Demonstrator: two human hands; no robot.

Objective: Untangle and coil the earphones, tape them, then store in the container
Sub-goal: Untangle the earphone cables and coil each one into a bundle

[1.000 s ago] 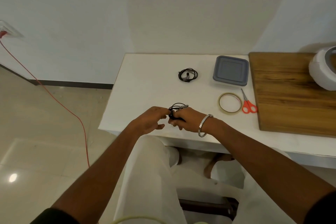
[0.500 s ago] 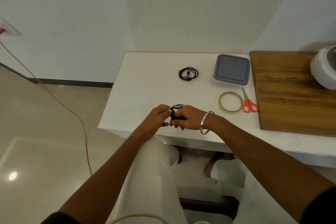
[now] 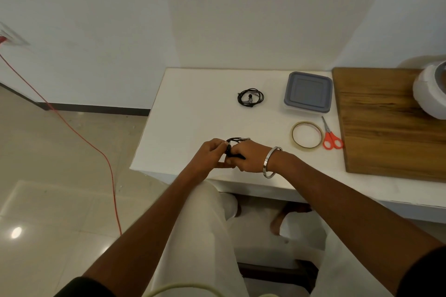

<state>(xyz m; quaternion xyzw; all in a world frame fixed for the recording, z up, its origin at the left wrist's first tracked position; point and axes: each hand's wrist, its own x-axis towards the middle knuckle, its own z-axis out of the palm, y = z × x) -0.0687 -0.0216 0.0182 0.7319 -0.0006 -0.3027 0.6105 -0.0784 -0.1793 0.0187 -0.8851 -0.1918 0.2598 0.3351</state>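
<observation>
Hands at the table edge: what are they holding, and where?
Both the left hand and right hand grip a black earphone cable, coiled round the right fingers.

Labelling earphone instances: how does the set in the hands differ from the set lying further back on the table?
The held earphones are gripped by the left hand and right hand, mostly hidden; the far earphones lie free on the white table, fully visible. The held earphones sit near the front edge; the far earphones lie left of the grey container. Both are black and coiled.

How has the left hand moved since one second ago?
Yes: the left hand closed rightward onto the earphones held by the right hand, judged against the tape roll.
</observation>
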